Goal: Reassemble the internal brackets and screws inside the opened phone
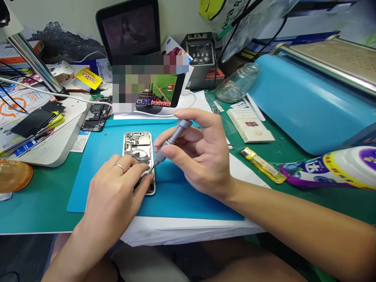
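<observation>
An opened smartphone [138, 141] with its inner parts bare lies on a blue work mat [96, 168]. My left hand [114, 192] rests over its lower half, with a ring on one finger. Thumb and index finger press together at the phone's right edge; whether they pinch a small part there is hidden. A grey metal precision screwdriver [173, 138] is gripped in my right hand [202, 156], the index finger on its end cap. It leans down to the left, and its tip meets the phone beside my left fingertips.
Behind the mat stands a lit phone [164, 90] on a stand, with a tablet-like screen [129, 31] further back. Another opened phone [96, 113] lies at the left. To the right are a glass jar [237, 82], a cigarette box [249, 125], a yellow utility knife [263, 165] and a bottle [331, 168].
</observation>
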Tool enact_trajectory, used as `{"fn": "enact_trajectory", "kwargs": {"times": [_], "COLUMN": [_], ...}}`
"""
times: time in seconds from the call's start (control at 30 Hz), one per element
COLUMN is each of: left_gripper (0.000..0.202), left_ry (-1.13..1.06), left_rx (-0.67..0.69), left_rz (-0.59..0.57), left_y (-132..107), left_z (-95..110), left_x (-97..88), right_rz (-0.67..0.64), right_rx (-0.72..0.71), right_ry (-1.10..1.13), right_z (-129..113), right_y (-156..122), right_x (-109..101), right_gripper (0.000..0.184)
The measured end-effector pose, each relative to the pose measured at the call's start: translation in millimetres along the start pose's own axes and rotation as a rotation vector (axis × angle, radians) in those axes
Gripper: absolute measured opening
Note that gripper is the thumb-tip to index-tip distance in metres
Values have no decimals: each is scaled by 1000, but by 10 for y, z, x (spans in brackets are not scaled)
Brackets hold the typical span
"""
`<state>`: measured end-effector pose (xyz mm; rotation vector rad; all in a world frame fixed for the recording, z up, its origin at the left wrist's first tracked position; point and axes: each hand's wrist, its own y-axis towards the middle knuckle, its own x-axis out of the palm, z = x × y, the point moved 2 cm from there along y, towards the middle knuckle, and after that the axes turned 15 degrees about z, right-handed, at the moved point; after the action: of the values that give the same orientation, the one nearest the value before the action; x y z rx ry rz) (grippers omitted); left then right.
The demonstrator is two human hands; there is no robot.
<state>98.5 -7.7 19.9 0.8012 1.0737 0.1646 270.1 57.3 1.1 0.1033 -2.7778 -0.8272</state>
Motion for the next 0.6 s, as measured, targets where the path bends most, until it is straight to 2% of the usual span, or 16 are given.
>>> {"fn": "enact_trajectory", "kwargs": {"times": [0.13,0.33,0.6], "left_gripper": [4,11,14], "left_ry": [-10,29,46], "left_rx": [16,32,31], "left_rz": [35,17,10], "left_y": [15,11,7], "left_z": [5,-3,-5], "left_x": [-14,-19,-21], "right_rz": [8,4,-6], "right_rx": [-11,-20,-57], "right_ry": [-4,-17,1], "right_z": [-16,-3,-5], "right_y": [7,15,5], "right_x": [2,-7,-2], "right_gripper": [38,38,47]}}
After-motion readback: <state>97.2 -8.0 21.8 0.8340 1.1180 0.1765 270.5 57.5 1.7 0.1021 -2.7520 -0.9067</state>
